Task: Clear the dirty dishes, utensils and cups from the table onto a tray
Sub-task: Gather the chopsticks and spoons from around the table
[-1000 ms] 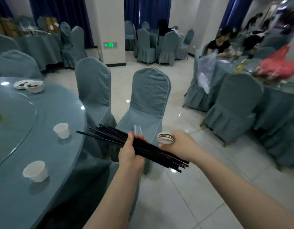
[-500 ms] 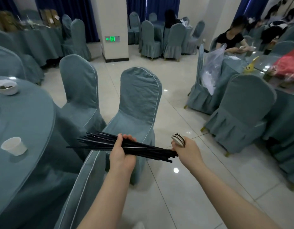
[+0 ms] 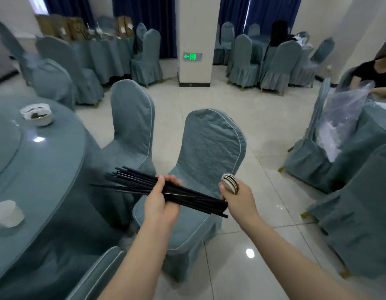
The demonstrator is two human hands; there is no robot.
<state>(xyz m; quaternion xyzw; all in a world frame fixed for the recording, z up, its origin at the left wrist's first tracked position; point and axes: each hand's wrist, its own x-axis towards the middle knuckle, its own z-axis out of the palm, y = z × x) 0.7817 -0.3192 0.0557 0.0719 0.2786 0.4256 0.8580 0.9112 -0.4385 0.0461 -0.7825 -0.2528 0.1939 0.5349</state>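
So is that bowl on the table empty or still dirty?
Still dirty: the bowl holds dark scraps, upright on the table.

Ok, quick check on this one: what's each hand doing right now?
Left hand: closed around a bundle of black chopsticks.
Right hand: closed on a small stack of white saucers.
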